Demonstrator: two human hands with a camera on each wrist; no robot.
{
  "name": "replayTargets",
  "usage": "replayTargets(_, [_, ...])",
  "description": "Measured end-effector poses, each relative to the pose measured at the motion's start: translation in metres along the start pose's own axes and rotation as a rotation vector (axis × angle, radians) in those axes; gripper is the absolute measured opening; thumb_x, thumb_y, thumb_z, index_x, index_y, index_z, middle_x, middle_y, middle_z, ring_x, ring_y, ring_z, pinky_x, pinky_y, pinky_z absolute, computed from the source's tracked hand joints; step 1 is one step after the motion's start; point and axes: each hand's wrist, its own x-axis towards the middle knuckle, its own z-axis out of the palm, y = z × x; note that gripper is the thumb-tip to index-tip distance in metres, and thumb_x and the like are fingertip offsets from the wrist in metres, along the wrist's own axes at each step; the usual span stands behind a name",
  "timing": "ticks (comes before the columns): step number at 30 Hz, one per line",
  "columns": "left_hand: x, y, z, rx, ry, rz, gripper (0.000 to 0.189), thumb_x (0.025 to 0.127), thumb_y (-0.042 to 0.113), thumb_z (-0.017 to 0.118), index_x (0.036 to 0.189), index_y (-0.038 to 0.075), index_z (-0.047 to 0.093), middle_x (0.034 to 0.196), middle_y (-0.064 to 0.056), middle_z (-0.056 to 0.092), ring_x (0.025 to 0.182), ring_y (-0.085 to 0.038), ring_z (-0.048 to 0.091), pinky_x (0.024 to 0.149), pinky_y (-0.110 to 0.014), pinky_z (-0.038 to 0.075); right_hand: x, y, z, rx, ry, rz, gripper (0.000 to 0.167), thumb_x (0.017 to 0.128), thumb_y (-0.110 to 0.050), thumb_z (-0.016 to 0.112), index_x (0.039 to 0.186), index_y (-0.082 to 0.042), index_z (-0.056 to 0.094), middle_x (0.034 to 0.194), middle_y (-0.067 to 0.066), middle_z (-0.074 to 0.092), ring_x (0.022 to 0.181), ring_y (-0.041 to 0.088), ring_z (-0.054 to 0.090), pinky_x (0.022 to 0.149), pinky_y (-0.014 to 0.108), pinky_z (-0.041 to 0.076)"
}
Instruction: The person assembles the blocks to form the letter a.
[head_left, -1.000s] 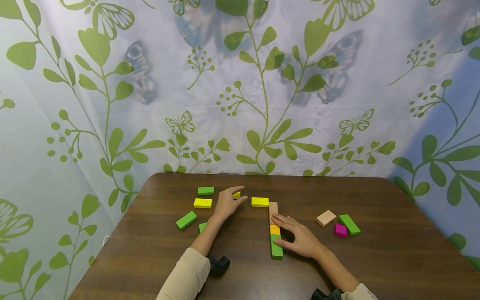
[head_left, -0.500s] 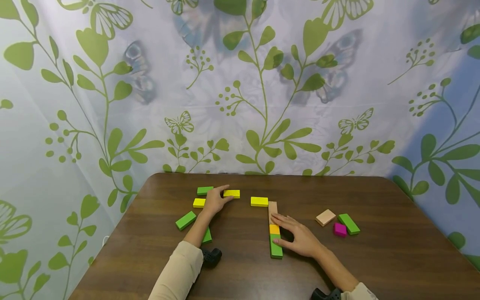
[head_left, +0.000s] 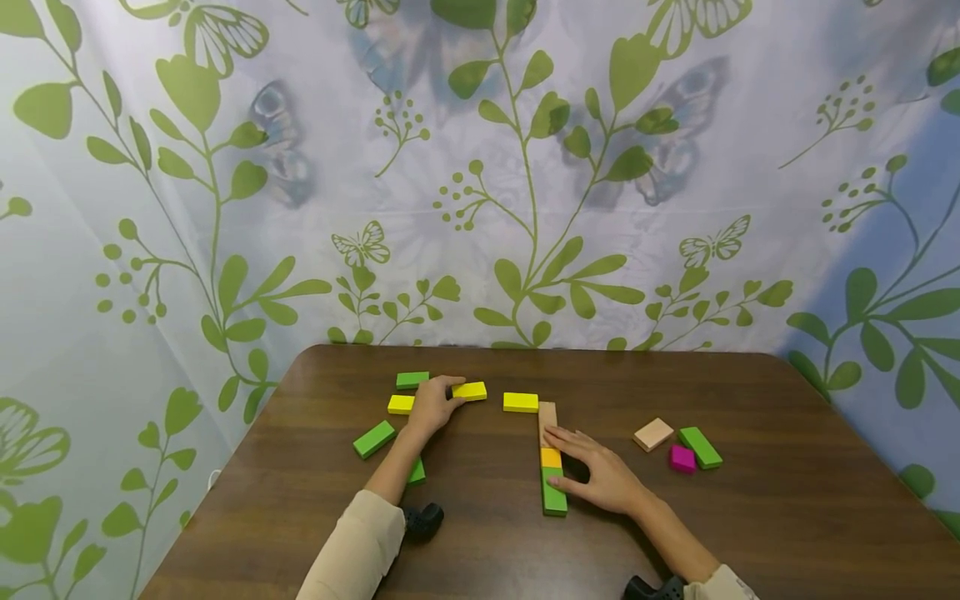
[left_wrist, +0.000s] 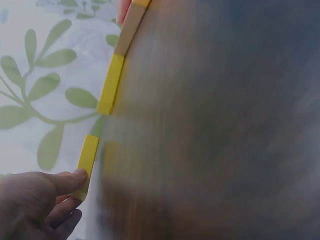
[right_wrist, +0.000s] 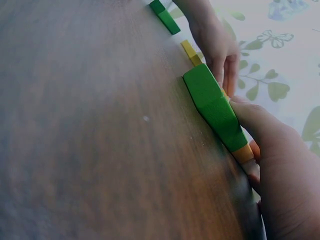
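Observation:
My left hand (head_left: 431, 408) pinches one end of a yellow block (head_left: 472, 391) between thumb and fingers; the left wrist view shows the thumb on top of that block (left_wrist: 88, 159). To its right, across a gap, lies a second yellow block (head_left: 520, 402). This one meets the far end of a row made of a tan block (head_left: 547, 412), an orange block (head_left: 551, 457) and a green block (head_left: 554, 498). My right hand (head_left: 602, 475) rests along the row, its straight fingers touching the tan block and the thumb at the green one. The fingers partly cover the tan block.
Left on the brown table (head_left: 480, 550) lie green blocks (head_left: 373, 439) and a yellow block (head_left: 401, 405), some partly behind the left arm. At right are a tan block (head_left: 653, 435), a magenta block (head_left: 682, 459) and a green block (head_left: 701, 447). A patterned curtain (head_left: 420, 208) hangs behind.
My left hand has drawn back leftward and now grips the yellow block's left end, which is slightly turned. The right hand and the row have stayed put.

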Motion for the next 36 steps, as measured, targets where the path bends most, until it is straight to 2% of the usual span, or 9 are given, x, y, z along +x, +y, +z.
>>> replayTargets(4, [-0.008,0.009,0.0,-0.042,0.016,0.002,0.037,0.08,0.012,0.072,0.116,0.005,0.065,0.113,-0.009,0.064,0.105,-0.028,0.058,0.084,-0.04,0.049,0.0,0.0,0.0,-0.007,-0.004,0.006,0.065,0.084,-0.047,0.063,0.138,-0.015,0.045,0.143,0.0,0.039,0.129,0.024,0.037,0.103,0.048,0.028])
replayTargets(11, [-0.017,0.018,0.007,-0.061,0.035,0.009,0.037,0.078,0.014,0.073,0.114,0.007,0.067,0.111,-0.008,0.065,0.101,-0.026,0.06,0.082,-0.039,0.05,0.0,0.001,0.001,-0.009,-0.004,0.007,0.065,0.084,-0.047,0.063,0.138,-0.015,0.046,0.144,0.0,0.038,0.129,0.023,0.037,0.104,0.048,0.027])
replayTargets(17, [-0.02,0.016,0.013,-0.053,0.052,0.028,0.035,0.078,0.014,0.074,0.111,0.006,0.068,0.107,-0.009,0.067,0.095,-0.026,0.062,0.078,-0.039,0.051,0.0,0.002,0.002,-0.002,-0.002,-0.002,0.065,0.084,-0.046,0.063,0.138,-0.014,0.045,0.144,0.001,0.038,0.129,0.023,0.037,0.104,0.047,0.027])
replayTargets(26, [-0.022,0.013,0.02,-0.069,0.074,0.036,0.036,0.077,0.014,0.075,0.112,0.006,0.068,0.108,-0.01,0.066,0.101,-0.028,0.061,0.082,-0.041,0.05,0.001,0.001,0.002,0.006,-0.004,-0.008,0.065,0.085,-0.044,0.063,0.139,-0.014,0.045,0.144,0.002,0.038,0.129,0.024,0.037,0.103,0.049,0.026])
replayTargets(36, [-0.021,0.013,0.022,-0.022,0.078,0.045,0.037,0.077,0.019,0.075,0.112,0.009,0.068,0.108,-0.008,0.066,0.101,-0.026,0.061,0.082,-0.04,0.05,0.0,0.001,0.001,-0.002,-0.005,0.002,0.065,0.084,-0.045,0.063,0.139,-0.015,0.045,0.144,0.002,0.038,0.13,0.025,0.036,0.103,0.048,0.027])
